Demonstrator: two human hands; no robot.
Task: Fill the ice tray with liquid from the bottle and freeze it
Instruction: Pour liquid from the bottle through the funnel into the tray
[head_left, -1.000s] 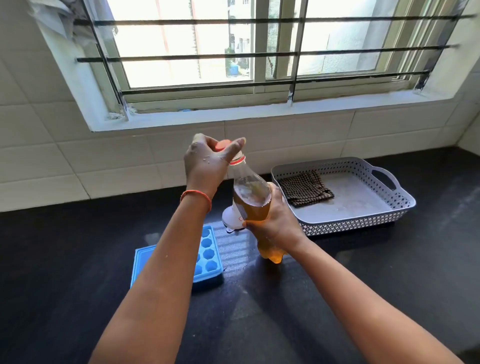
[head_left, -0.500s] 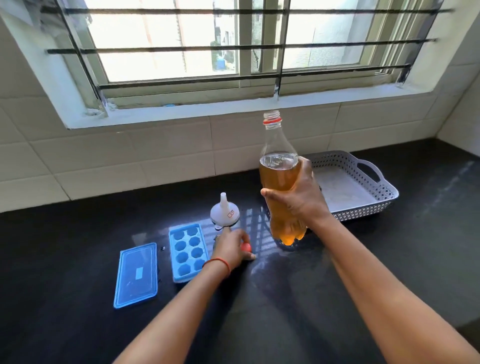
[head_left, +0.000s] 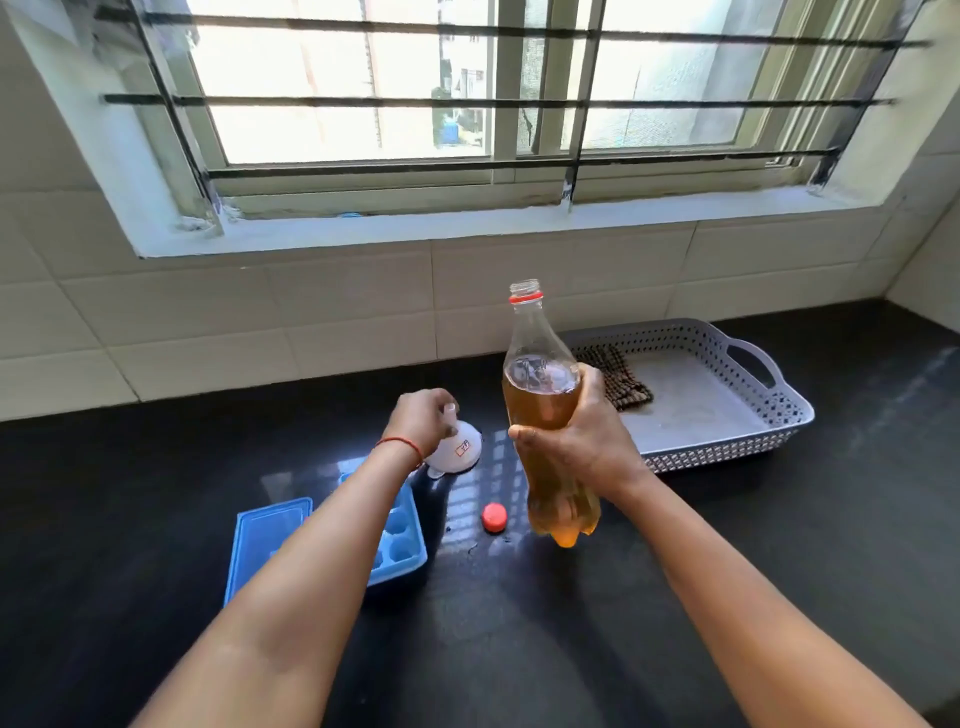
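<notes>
My right hand (head_left: 582, 441) grips a clear plastic bottle (head_left: 540, 384) of amber liquid, upright and uncapped, lifted slightly above the black counter. Its red cap (head_left: 494, 517) lies on the counter just left of the bottle's base. My left hand (head_left: 423, 418) holds the spout of a white funnel (head_left: 457, 452) that stands upside down behind the blue ice tray (head_left: 397, 540). My left forearm crosses over the tray and hides most of its round cells. The tray's flat blue lid (head_left: 265, 540) lies beside it on the left.
A grey perforated basket (head_left: 727, 441) with a checked brown cloth (head_left: 618, 382) stands at the back right. A tiled wall and a barred window run along the back of the black counter (head_left: 779, 545).
My left hand took the cap off the bottle, set it on the counter, then moved back and took hold of the funnel. My right hand kept the bottle upright.
</notes>
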